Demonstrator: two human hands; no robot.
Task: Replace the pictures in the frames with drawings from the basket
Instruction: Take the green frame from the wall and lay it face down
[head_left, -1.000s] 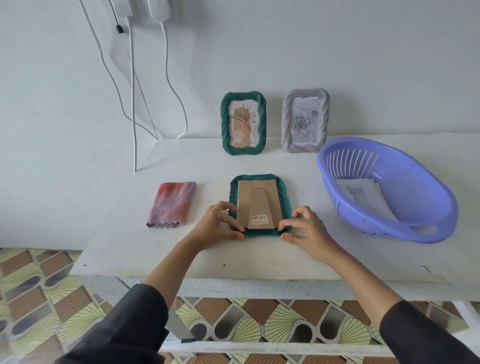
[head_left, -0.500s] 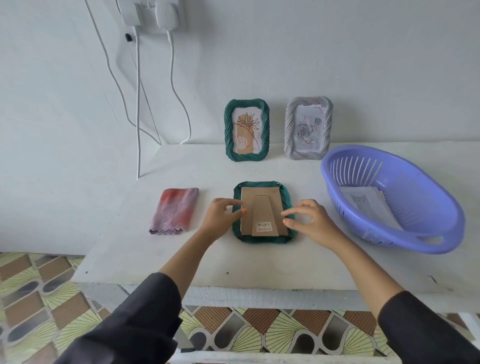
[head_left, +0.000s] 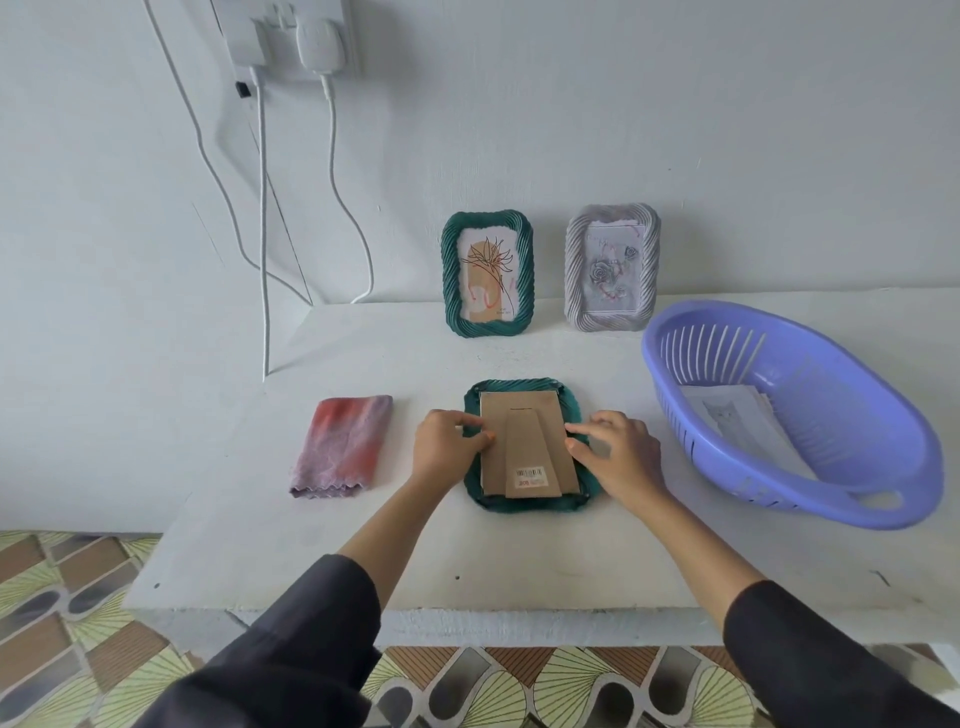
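A green frame (head_left: 524, 388) lies face down mid-table, its brown cardboard back (head_left: 529, 446) and stand facing up. My left hand (head_left: 448, 451) rests on the frame's left edge with fingertips on the cardboard. On the right edge sits my right hand (head_left: 618, 453), fingers spread and touching the backing. Against the wall stand a second green frame (head_left: 487, 274) holding a plant drawing and a grey frame (head_left: 612, 268) with a rose picture. The purple basket (head_left: 852, 499) at right holds paper drawings (head_left: 737, 421).
A folded pink and purple cloth (head_left: 343, 446) lies left of the flat frame. White cables (head_left: 262, 218) hang from wall plugs at the back left. The table's front edge (head_left: 467, 618) is close to me, with patterned floor below.
Both hands slid from the frame's lower corners up to the middle of its side edges. The frame itself stayed in place.
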